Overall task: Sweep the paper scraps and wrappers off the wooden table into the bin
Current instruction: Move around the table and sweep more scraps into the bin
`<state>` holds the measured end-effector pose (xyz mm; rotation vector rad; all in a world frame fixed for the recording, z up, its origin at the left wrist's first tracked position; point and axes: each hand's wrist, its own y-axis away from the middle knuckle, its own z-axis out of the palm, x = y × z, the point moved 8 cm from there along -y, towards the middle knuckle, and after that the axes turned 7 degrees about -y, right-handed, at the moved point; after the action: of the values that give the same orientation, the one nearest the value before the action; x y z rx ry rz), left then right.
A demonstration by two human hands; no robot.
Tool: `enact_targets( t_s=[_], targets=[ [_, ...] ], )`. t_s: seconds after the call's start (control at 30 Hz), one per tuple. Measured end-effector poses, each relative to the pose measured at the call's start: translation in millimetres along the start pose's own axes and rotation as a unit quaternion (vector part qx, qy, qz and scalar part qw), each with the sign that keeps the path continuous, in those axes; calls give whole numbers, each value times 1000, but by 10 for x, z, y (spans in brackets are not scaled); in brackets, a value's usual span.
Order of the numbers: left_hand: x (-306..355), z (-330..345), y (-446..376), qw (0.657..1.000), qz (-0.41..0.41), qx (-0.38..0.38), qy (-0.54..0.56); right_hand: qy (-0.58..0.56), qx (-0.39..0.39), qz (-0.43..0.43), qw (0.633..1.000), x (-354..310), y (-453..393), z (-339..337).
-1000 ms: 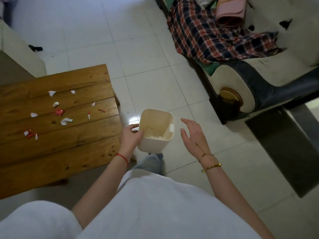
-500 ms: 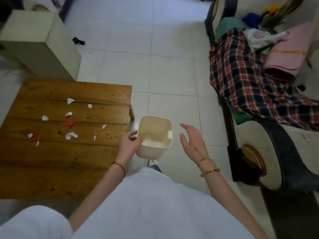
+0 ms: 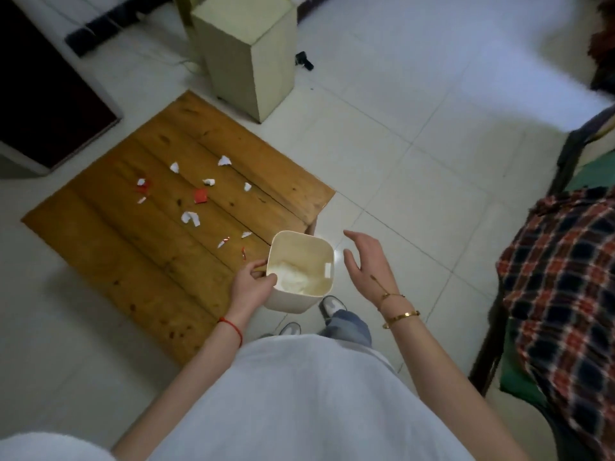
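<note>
A low wooden table (image 3: 139,261) lies left of centre, strewn with several white paper scraps (image 3: 190,217) and red wrapper bits (image 3: 200,196). My left hand (image 3: 251,287) grips the near-left rim of a small cream bin (image 3: 296,302), which hangs beside the table's right edge. White crumpled paper lies inside the bin. My right hand (image 3: 369,264) hovers open just right of the bin, fingers spread, touching nothing.
A tall cream box (image 3: 253,58) stands on the tiled floor behind the table. A dark cabinet (image 3: 43,104) is at the far left. A plaid cloth (image 3: 565,277) covers a seat at the right. My shoes (image 3: 329,306) show below the bin.
The view has swung left and turned, so the table now sits diagonally. The bin, still in my left hand, has come closer to the table's edge. My right hand stays open beside it.
</note>
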<state>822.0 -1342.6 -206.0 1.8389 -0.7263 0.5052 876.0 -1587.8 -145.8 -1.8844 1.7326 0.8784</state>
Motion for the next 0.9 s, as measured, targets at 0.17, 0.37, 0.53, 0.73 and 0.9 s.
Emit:
enact_targets(
  t_s=[0.17,0.37,0.53,0.73,0.9],
  targets=[
    [-296,174,78,988,-89,92,90,30,-126,-93,987,3,-510,144],
    [-626,541,255,950,-186,164,188,73,-240,-180,951,24,-1013,452],
    [-871,853,208,924,-228,203,230,96,-305,-233,918,77,-1342,909],
    [-1179,1139,12,900,-259,228,266,133,-379,-275,874,150,-1557,1708],
    [-1490,1304,-316,888,-273,237,284,167,-410,-312,840,184,-1714,2446]
  ],
)
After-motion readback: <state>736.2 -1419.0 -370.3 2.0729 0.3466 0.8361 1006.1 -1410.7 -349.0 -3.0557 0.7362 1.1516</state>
